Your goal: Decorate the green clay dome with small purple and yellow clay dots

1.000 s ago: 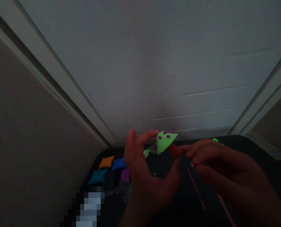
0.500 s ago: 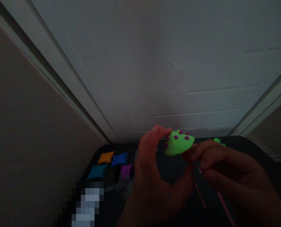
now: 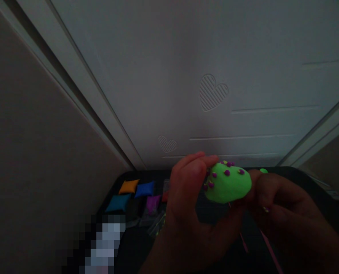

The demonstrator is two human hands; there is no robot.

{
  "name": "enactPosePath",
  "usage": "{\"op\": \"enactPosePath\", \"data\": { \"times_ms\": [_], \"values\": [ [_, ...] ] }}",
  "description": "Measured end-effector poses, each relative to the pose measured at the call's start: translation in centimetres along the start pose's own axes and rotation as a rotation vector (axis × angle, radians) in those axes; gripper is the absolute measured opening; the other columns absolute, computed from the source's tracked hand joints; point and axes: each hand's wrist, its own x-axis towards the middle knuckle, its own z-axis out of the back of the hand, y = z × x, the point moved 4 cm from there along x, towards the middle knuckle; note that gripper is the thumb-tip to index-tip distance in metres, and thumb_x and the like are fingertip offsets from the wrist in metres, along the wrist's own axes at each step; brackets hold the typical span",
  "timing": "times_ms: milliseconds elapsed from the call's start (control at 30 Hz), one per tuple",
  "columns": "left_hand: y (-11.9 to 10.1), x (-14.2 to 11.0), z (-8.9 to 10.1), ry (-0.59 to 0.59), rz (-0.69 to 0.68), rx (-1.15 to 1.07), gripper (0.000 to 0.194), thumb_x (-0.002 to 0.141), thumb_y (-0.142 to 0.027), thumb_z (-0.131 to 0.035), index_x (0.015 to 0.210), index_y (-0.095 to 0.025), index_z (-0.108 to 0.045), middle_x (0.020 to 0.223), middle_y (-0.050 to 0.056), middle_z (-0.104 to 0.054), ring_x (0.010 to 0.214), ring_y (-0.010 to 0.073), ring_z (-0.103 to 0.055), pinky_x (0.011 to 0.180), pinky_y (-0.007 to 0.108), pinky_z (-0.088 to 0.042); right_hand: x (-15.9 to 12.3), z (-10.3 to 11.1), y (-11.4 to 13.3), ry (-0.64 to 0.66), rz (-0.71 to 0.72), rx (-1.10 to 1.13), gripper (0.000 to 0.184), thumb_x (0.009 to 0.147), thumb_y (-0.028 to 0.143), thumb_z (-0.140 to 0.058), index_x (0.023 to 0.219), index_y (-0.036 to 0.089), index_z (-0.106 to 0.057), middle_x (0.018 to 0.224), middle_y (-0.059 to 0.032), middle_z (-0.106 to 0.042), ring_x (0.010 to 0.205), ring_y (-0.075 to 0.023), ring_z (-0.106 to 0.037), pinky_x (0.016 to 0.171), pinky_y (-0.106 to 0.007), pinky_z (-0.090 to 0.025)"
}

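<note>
A bright green lump of modelling clay (image 3: pixel 229 188), dotted with small purple balls and bits of yellow, is held up above the table. My left hand (image 3: pixel 192 205) is closed on it, fingers at its upper left and thumb underneath. Close by on the right, my right hand (image 3: pixel 289 213) pinches a tiny purple and yellow clay piece (image 3: pixel 266 209) between thumb and finger. Some of its fingers reach the lump's right end; whether they press on it I cannot tell.
On the dark table (image 3: pixel 141 247) lie orange (image 3: pixel 129 186), blue (image 3: pixel 144 189), teal (image 3: pixel 118 203) and purple (image 3: pixel 152 204) clay packets at the left. Pink tools (image 3: pixel 269 249) lie below my hands. A white panel with embossed hearts (image 3: pixel 213 92) rises behind; a blurred patch covers the lower left.
The green clay has tilted, showing more of its broad dotted face, and sits slightly right and lower in view. My right hand has shifted right, still pinching the tiny piece.
</note>
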Motion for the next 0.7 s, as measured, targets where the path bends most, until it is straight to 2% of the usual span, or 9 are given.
{"op": "enactPosePath", "data": {
  "times_ms": [100,167,300,400,500,600,700],
  "values": [
    [0.2,-0.2,0.0,-0.039,-0.03,-0.068,0.096,0.058,-0.012,-0.074,0.135,-0.028,-0.018,0.114,0.003,-0.052,0.107,0.0204,-0.05,0.09,0.04,-0.048,0.0,-0.3,-0.3,-0.074,-0.005,0.031,0.003,0.073,0.029,-0.063,0.073,0.026,-0.061,0.075,0.0012,-0.057,0.075,-0.0152,-0.058,0.071,-0.029,-0.05],
    [0.3,-0.4,0.0,-0.032,-0.028,-0.076,0.1,0.059,-0.012,-0.073,0.137,-0.033,-0.013,0.115,0.002,-0.052,0.105,0.0202,-0.051,0.088,0.041,-0.049,0.1,-0.5,-0.5,-0.066,-0.012,0.055,0.005,0.073,0.03,-0.063,0.072,0.026,-0.061,0.074,0.0011,-0.057,0.072,-0.0148,-0.058,0.066,-0.028,-0.05],
    [0.5,-1.0,0.0,-0.066,-0.009,-0.072,0.099,0.06,-0.016,-0.073,0.137,-0.035,-0.014,0.115,0.001,-0.053,0.101,0.0213,-0.054,0.086,0.044,-0.05,0.3,-0.4,-0.7,0.019,-0.007,0.133,0.003,0.075,0.029,-0.06,0.075,0.027,-0.06,0.072,0.0019,-0.057,0.062,-0.0127,-0.057,0.054,-0.026,-0.049],
    [0.5,-1.3,-0.1,-0.071,-0.005,-0.088,0.096,0.062,-0.02,-0.072,0.136,-0.036,-0.013,0.118,0.002,-0.052,0.096,0.0214,-0.058,0.083,0.044,-0.052,0.5,-0.3,-0.9,0.092,-0.003,0.154,0.003,0.075,0.03,-0.059,0.077,0.027,-0.06,0.072,0.0024,-0.056,0.063,-0.0136,-0.058,0.061,-0.029,-0.051],
    [0.5,-1.4,-0.1,-0.048,0.019,-0.044,0.092,0.063,-0.022,-0.073,0.135,-0.035,-0.016,0.116,0.002,-0.054,0.094,0.0209,-0.058,0.083,0.045,-0.052,0.7,-0.1,-1.1,0.095,0.001,0.169,0.004,0.075,0.03,-0.06,0.075,0.027,-0.059,0.071,0.0022,-0.056,0.065,-0.014,-0.058,0.065,-0.031,-0.051],
    [0.3,-1.2,0.0,-0.036,0.027,-0.051,0.098,0.061,-0.019,-0.074,0.136,-0.035,-0.012,0.114,0.001,-0.054,0.095,0.0201,-0.058,0.086,0.045,-0.052,0.8,-0.2,-1.1,0.109,-0.01,0.174,0.004,0.075,0.031,-0.06,0.074,0.027,-0.059,0.069,0.0025,-0.055,0.062,-0.0137,-0.057,0.064,-0.032,-0.051],
    [0.1,-0.9,0.1,-0.008,0.004,-0.096,0.084,0.064,-0.019,-0.071,0.132,-0.033,-0.023,0.111,0.002,-0.056,0.099,0.0208,-0.058,0.087,0.045,-0.051,0.8,-0.1,-1.1,0.083,-0.006,0.149,0.005,0.074,0.032,-0.06,0.074,0.027,-0.059,0.069,0.0017,-0.056,0.068,-0.0154,-0.058,0.064,-0.031,-0.051]
  ]
}}
